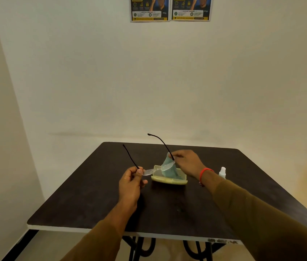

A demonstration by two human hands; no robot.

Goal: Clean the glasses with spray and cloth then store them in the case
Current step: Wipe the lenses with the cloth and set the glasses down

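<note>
The glasses [149, 171] are held up between both hands, just over the case [169, 180], which lies near the middle of the table [92, 194]. Their two dark temples are unfolded and point away toward 11 o'clock. The left hand [131, 182], at 9 o'clock from the case, has its fingers curled in, and the thumb and forefinger pinch the frame where the left temple meets the lens. The right hand [186, 162], at about 1 o'clock from the case, has its fingers bent round the cloth [168, 170] and pinches it against the other lens (the clear edge of that lens shows in front of the cloth). The cloth's lower end hangs toward the case; I cannot tell whether it touches it. The spray [222, 172] stands upright at 3 o'clock from the case, just past the right wrist, which wears a red band [204, 172]. Two posters [149, 9] hang on the wall at 12 o'clock.
</note>
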